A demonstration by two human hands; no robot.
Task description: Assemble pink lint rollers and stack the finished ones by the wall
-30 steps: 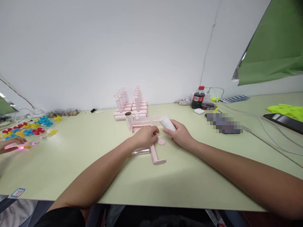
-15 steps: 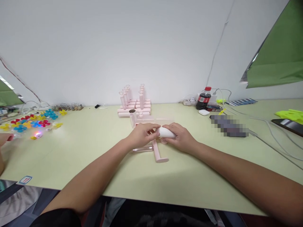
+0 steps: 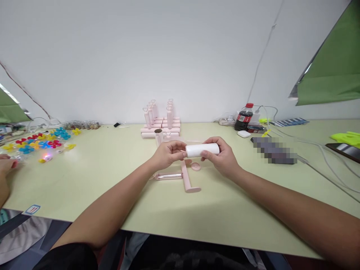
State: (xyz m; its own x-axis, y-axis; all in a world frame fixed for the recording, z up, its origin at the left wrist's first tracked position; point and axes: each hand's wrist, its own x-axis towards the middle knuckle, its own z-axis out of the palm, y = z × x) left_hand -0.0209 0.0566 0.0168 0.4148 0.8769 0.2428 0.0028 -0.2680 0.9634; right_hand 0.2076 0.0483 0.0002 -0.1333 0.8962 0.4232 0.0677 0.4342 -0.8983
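Note:
My right hand grips a smooth white roll, held level above the table, with fingers wrapped round its right end. The thumb and fingers of my left hand are closed at the left end of this roll, pinching its rim. Below lies a pink frame with an upright bar and a flat rounded foot. Touching its left side is a clear pink tube, and a small round pink cap sits just to its right. Behind my left hand an open-ended pink cylinder stands upright.
Pink rollers with heart-topped handles are lined up by the wall. A cola bottle, cables and a blurred dark object lie at right. Colourful flower-shaped pieces spread at left, near another person's hand.
The white roll has come up and to the right, turned level, and shows more of its length. Both hands moved with it, uncovering the round pink cap and the clear tube.

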